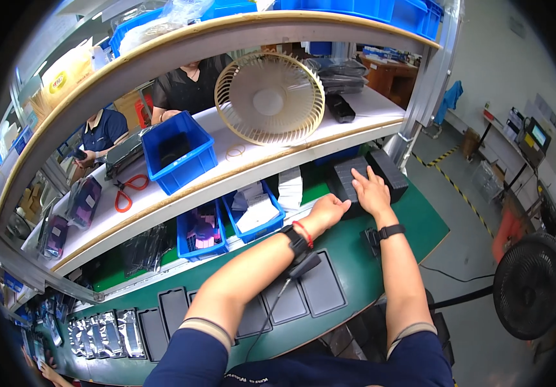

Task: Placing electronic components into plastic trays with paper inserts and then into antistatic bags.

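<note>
At the right of the green bench stands a row of black flat boxes or trays packed together (350, 171), with another black block (386, 173) beside it. My right hand (373, 193) lies on the top of the row, fingers stretched out and a little apart. Close to the row's near left side is my left hand (328, 211), its fingers curled in. What those fingers hold, if anything, is hidden. Shallow black trays (327, 284) lie side by side along the bench in front of me, partly covered by my left arm. Both wrists wear black straps with small devices.
Silver packets (100, 335) lie at the bench's left end. Under the shelf are blue bins (255, 209) with white and purple pieces. Above stand a fan (269, 100), a blue bin (178, 151) and red-handled scissors (129, 192). Another black fan (528, 287) is at right. Two people sit beyond.
</note>
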A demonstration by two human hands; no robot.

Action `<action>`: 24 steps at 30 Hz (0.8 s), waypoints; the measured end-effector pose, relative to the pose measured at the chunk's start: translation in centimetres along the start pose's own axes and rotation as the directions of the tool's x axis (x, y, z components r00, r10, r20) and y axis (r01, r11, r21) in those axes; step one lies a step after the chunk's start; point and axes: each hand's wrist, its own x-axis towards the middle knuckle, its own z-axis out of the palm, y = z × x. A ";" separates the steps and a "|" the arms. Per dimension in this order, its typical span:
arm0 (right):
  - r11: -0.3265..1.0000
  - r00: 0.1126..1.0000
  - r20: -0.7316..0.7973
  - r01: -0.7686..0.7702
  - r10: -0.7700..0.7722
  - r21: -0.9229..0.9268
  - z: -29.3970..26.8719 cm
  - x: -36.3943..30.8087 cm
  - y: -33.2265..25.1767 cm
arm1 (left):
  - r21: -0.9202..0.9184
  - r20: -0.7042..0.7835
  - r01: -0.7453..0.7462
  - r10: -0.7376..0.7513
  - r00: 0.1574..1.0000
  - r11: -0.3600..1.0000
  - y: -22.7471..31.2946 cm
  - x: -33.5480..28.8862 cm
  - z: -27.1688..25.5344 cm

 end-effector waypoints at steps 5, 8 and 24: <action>1.000 0.999 0.032 -0.022 0.021 0.012 -0.3 -0.3 0.1 | -0.020 -0.137 -0.075 0.072 0.988 0.997 -2.4 5.2 3.9; 0.999 0.999 0.032 -0.035 0.036 -0.021 -0.3 -0.4 -0.4 | -0.342 -0.037 -0.035 0.024 0.999 0.939 -2.7 5.6 3.5; 0.528 0.984 -0.152 0.180 -0.097 0.830 -2.4 -9.2 -6.9 | -0.660 -0.127 -0.288 0.275 0.953 0.694 -1.6 -10.5 -0.4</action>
